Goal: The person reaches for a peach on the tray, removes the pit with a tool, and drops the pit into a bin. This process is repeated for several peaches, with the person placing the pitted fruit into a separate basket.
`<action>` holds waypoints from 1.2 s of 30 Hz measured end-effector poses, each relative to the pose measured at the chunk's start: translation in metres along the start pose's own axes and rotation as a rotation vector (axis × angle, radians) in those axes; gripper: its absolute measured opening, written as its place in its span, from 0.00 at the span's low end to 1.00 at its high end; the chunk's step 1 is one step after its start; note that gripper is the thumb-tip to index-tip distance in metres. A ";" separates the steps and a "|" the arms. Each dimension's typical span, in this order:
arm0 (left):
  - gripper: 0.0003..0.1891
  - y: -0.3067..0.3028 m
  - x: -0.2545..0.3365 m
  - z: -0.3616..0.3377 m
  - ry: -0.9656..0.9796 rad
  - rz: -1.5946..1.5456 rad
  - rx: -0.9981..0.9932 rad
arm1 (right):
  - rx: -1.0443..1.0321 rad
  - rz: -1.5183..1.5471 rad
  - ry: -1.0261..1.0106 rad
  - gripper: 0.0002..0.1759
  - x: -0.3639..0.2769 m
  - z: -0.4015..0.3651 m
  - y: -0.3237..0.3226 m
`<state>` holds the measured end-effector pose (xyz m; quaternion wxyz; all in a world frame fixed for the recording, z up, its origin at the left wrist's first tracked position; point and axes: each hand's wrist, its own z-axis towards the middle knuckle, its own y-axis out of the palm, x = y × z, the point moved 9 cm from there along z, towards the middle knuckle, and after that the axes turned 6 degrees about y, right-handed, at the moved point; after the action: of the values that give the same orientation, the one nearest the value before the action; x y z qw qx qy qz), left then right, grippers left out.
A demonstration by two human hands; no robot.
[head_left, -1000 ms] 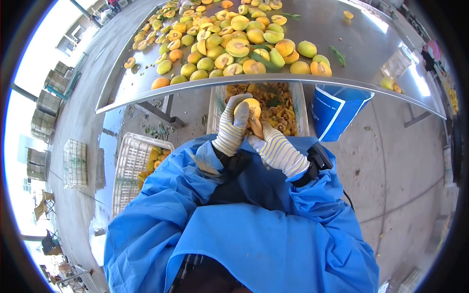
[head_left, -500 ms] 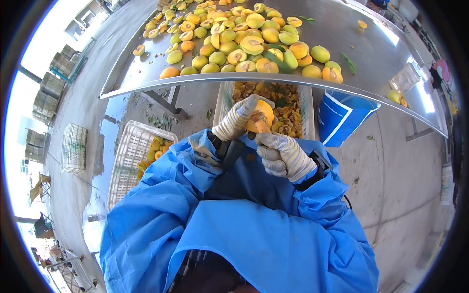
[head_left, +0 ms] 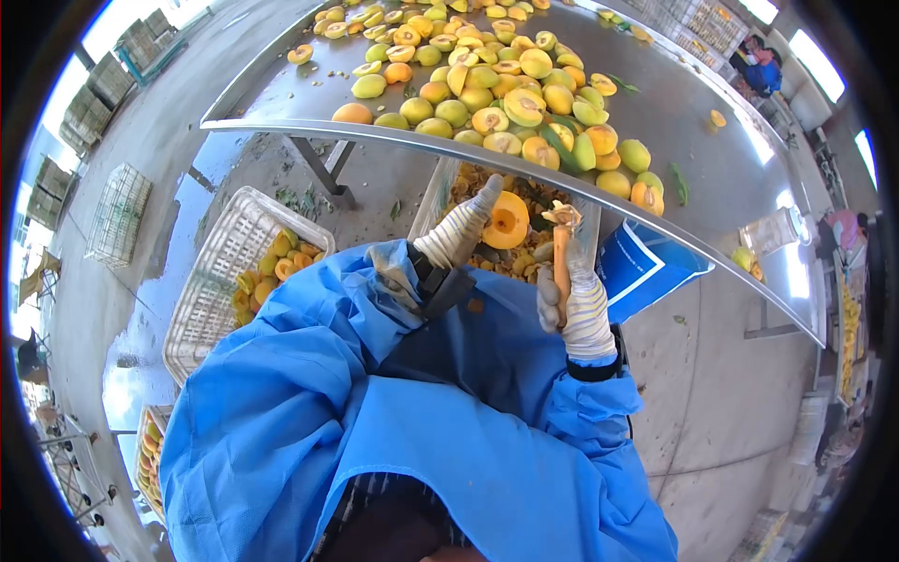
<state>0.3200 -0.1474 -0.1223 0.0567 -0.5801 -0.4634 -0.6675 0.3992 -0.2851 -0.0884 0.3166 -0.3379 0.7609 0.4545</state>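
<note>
My left hand [head_left: 465,225], in a striped work glove, is closed around a yellow peach half [head_left: 507,221]. The cut face is turned up, with a round reddish hollow in its middle. To the right, my gloved right hand [head_left: 584,307] grips a pitting tool [head_left: 561,267] by its orange-brown handle. The tool stands upright, apart from the peach half, and brownish pulp or pit scraps cover its head. Both hands are above a white crate [head_left: 431,201] of pits and scraps, in front of the metal table [head_left: 309,125].
Many whole and halved peaches [head_left: 452,114] lie heaped on the table. A clear jar [head_left: 770,232] lies near its right end. Below stands a blue container [head_left: 646,272]. At left, a white crate [head_left: 201,290] holds peach halves. More crates stand farther left.
My right hand has drawn the tool away from the peach half, to the right, and turned it head up with scraps on it. The hollow now shows. The view has turned slightly.
</note>
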 end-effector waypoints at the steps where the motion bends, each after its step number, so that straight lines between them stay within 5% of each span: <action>1: 0.35 0.006 0.012 -0.006 0.030 0.044 0.016 | 0.116 -0.201 -0.037 0.23 -0.007 0.002 -0.011; 6: 0.28 -0.017 0.056 -0.013 0.373 0.206 0.032 | 0.352 -0.962 -0.441 0.25 -0.009 0.021 -0.059; 8: 0.27 -0.049 0.070 -0.030 0.312 0.274 0.120 | 0.367 -1.095 -0.552 0.26 -0.002 0.025 -0.069; 10: 0.21 -0.079 0.112 -0.058 0.280 0.763 0.134 | 0.374 -1.156 -0.559 0.26 -0.001 0.026 -0.070; 12: 0.19 -0.113 0.149 -0.090 0.043 1.561 0.278 | 0.379 -1.224 -0.586 0.27 -0.006 0.022 -0.060; 14: 0.17 -0.135 0.162 -0.113 -0.024 1.924 0.241 | 0.368 -1.227 -0.647 0.28 -0.021 0.010 -0.033; 15: 0.17 -0.155 0.163 -0.114 0.240 1.954 0.216 | 0.395 -1.179 -0.698 0.26 -0.025 0.010 -0.030; 21: 0.18 -0.116 0.198 -0.041 0.451 1.499 0.164 | 0.492 -1.186 -0.310 0.34 -0.028 0.013 -0.035; 23: 0.23 -0.093 0.205 0.010 0.605 1.725 0.170 | 0.484 -1.150 -0.276 0.37 -0.027 0.012 -0.036; 30: 0.28 -0.079 0.183 0.200 0.456 1.722 0.250 | 0.562 -1.074 -0.091 0.43 -0.029 0.017 -0.044; 31: 0.28 -0.080 0.180 0.214 0.352 1.767 0.189 | 0.569 -1.251 -0.072 0.37 -0.027 0.023 -0.049; 33: 0.27 -0.085 0.170 0.238 0.128 1.849 0.065 | 0.486 -1.447 -0.179 0.33 -0.011 0.032 -0.051; 36: 0.25 -0.102 0.172 0.238 0.247 1.565 -0.005 | 0.364 -1.489 -0.332 0.37 -0.008 0.035 -0.043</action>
<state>0.3739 0.1520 -0.0611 0.5594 -0.6592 0.0900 -0.4944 0.4436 -0.2673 -0.1161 0.6981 -0.6297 0.3390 0.0354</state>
